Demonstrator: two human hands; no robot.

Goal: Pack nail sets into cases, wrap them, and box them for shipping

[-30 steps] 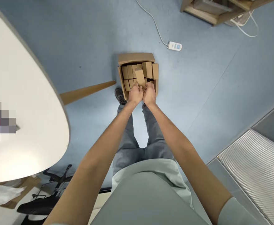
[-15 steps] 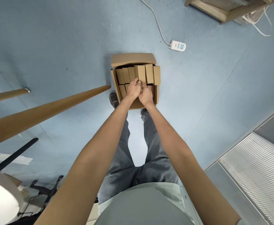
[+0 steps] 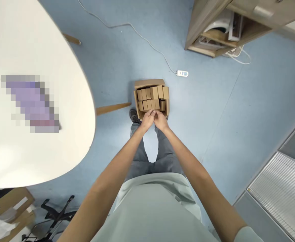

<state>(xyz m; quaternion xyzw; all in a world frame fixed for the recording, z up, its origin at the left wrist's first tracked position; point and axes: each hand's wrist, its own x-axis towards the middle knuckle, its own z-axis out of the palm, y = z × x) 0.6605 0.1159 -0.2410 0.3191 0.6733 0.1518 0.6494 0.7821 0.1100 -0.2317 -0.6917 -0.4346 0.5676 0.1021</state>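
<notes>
My left hand [image 3: 148, 120] and my right hand [image 3: 160, 121] meet at the fingertips above the near edge of an open cardboard box [image 3: 149, 82]. Fingers on both hands are curled in and pressed together. Whatever lies between them, if anything, is hidden or too small to make out. Inside the carton, several small brown boxes [image 3: 154, 93] stand upright in two rows. One small box [image 3: 162, 105] at the near right sits lower than its neighbours, with a gap beside it. The carton rests on the floor just in front of my shoes.
A white table [image 3: 81, 101] with a blurred-out patch on top fills the left, one wooden leg [image 3: 113, 108] near the carton. Beyond the carton lies a white corded remote [image 3: 182, 73]. A wooden cabinet [image 3: 197, 27] stands at upper right, a chair base [image 3: 55, 213] at lower left.
Both hands have come up and back from the small boxes toward my body, still together. My view has risen, so the carton looks smaller and the tabletop has come into sight.
</notes>
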